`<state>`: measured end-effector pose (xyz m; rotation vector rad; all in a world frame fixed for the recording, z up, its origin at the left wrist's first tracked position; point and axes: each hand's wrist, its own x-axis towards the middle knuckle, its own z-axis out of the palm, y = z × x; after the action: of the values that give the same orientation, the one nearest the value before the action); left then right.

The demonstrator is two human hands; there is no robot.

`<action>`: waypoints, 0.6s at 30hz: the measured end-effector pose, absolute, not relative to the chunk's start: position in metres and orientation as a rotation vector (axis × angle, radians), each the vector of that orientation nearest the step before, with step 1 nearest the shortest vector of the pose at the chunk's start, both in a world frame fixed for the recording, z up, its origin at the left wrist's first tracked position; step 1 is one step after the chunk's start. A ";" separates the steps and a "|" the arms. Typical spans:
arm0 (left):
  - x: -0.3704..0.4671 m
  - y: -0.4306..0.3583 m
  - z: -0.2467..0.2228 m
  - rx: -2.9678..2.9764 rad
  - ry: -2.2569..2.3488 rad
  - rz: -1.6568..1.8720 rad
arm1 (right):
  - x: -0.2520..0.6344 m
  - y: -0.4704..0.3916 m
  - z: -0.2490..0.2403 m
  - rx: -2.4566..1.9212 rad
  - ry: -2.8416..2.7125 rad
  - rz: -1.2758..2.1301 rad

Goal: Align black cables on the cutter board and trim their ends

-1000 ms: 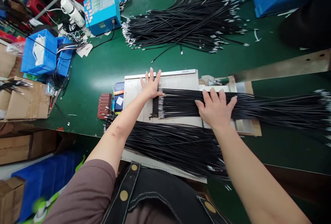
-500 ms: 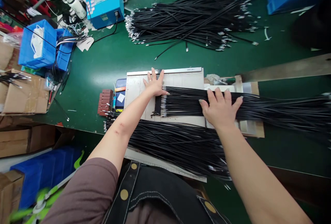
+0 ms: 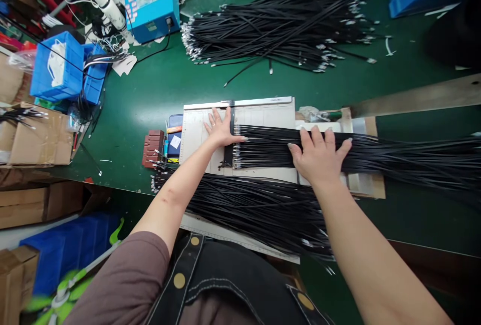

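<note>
Black cables (image 3: pixel 270 147) lie side by side in a flat row across a pale board (image 3: pixel 199 139), their silvery ends lined up against a dark bar (image 3: pixel 228 152). My left hand (image 3: pixel 221 128) is spread beside that bar, thumb reaching over the cable ends. Farther right, my right hand (image 3: pixel 319 154) rests on the row with its fingers apart, palm down. The cables run on to the right past the board. Nearer my body, a second bundle of black cables (image 3: pixel 255 205) lies along the front of the board.
A large pile of black cables (image 3: pixel 270 29) lies at the back of the green table (image 3: pixel 143 94). A blue box-shaped device (image 3: pixel 152 4) and a blue bin (image 3: pixel 58 67) stand on the left. Brown blocks (image 3: pixel 153 148) sit left of the board. A green fan (image 3: pixel 62 295) is at lower left.
My left hand has drawn back slightly toward me from the board's far edge, uncovering more of the dark bar. My right hand stays on the cables.
</note>
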<state>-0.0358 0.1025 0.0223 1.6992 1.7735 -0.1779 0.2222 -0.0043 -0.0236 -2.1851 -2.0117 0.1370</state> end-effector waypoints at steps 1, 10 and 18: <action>-0.034 0.098 0.018 1.709 1.808 -0.156 | 0.222 -0.005 -0.023 -2.181 -2.011 0.144; -0.028 0.081 0.013 1.800 1.844 0.023 | 0.217 -0.006 -0.008 -2.175 -2.001 0.253; -0.036 0.083 0.021 1.924 1.773 -0.076 | 0.218 -0.006 -0.006 -2.234 -2.039 0.281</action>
<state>-0.0356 0.0829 0.0209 1.9238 1.7728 -0.0765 0.2178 -0.0061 -0.0061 -2.2341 -2.0393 0.2809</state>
